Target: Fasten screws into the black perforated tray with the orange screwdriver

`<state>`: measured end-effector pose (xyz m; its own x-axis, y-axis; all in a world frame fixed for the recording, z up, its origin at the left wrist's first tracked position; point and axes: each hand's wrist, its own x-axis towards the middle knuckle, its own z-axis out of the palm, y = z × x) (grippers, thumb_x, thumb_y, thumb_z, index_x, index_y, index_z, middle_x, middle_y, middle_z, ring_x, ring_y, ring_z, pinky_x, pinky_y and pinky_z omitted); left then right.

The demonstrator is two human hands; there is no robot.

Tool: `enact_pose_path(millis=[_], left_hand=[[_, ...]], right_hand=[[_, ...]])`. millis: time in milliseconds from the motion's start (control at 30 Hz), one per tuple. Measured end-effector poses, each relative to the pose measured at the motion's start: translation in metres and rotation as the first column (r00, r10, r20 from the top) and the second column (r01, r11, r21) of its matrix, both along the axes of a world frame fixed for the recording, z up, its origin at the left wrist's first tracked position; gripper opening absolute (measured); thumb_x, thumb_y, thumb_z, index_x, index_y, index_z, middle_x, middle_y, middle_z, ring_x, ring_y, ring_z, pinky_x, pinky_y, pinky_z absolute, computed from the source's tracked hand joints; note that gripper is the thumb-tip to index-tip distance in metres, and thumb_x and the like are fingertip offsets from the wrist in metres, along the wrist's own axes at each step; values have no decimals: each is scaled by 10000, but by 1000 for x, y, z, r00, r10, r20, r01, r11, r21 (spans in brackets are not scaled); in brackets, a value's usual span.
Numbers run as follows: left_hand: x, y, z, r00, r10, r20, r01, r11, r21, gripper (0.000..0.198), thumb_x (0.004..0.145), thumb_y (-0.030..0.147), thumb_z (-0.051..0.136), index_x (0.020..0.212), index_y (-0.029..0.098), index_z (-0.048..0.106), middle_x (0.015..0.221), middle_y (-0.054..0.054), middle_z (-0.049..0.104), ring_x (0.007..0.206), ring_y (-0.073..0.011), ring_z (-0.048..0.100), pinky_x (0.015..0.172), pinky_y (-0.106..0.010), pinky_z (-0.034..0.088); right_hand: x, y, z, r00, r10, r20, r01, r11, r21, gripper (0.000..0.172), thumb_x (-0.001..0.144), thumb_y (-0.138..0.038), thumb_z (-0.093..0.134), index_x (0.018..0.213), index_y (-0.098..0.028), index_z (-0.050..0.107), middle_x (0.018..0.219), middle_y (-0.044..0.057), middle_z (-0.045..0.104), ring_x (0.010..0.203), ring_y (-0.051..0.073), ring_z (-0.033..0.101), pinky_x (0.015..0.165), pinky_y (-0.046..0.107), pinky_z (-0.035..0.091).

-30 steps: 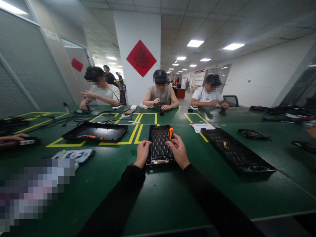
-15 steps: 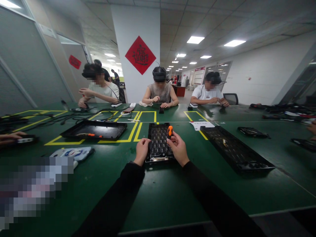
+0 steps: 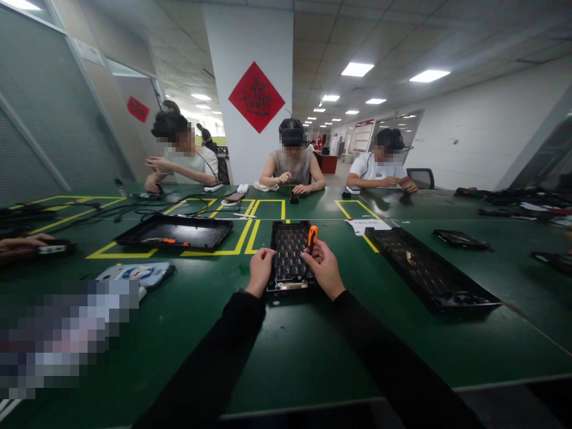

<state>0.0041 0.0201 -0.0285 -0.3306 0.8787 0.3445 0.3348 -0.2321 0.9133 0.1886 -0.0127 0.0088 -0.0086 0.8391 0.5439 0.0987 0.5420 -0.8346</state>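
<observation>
from the head view, i see the person's two hands at the middle of a dark green, smooth-topped table [image 3: 286, 357]. the right hand [image 3: 327, 269] has its thumb and fingertips pinching a slim screwdriver with an orange-and-black handle [image 3: 312, 239] low down, just under the thick part. the handle stands nearly upright, leaning a little; the tip is too dark to make out.

below it lies the thing being worked on, a black rectangular plastic casing with rows of shiny marks across its floor [image 3: 288, 253]. it sits flat on the table between the two hands, narrow end toward the person, with a pale strip [image 3: 292, 286] along that near end. the left hand [image 3: 260, 269] is at the casing's left rim, fingertips drawn in toward the thumb; i cannot tell whether they pinch the rim or merely rest against it.

to the left, a shallow black plastic tray [image 3: 210, 235] holds something orange [image 3: 170, 241], partly across lines of yellow tape. to the right lies a long black plastic casing [image 3: 447, 283] with a small pale piece [image 3: 409, 258] in it, its far end near a white paper sheet [image 3: 369, 227].
</observation>
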Motion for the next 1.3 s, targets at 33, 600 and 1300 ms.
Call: enact_pose_path(millis=[33,600,1300], left_hand=[[0,0,0,1000,2,-1,-2,1000,1,218,729,331,488,707,164,627,725,-11,624,724,-151,542,681,-259,380],[0,0,0,1000,-1,5,1,1000,2,209,725,333,498,698,166,621,727,-10,627,727,-149,543,690,-257,380],[1,-1,3,1000,4,10,-4,1000,4,209,715,335,499,694,168,622,704,-10,615,711,-152,542,680,-258,388]], right_hand=[[0,0,0,1000,-21,18,21,1000,17,385,727,-330,641,1070,-177,558,903,40,570,719,123,522,580,220,448],[-1,1,-2,991,67,-119,-70,997,-20,437,750,-299,620,1151,-182,494,939,53,607,746,125,557,675,255,480],[0,-5,4,965,198,-172,-213,974,-72,434,775,-351,572,1170,-194,486,960,68,600,667,126,605,487,228,493]])
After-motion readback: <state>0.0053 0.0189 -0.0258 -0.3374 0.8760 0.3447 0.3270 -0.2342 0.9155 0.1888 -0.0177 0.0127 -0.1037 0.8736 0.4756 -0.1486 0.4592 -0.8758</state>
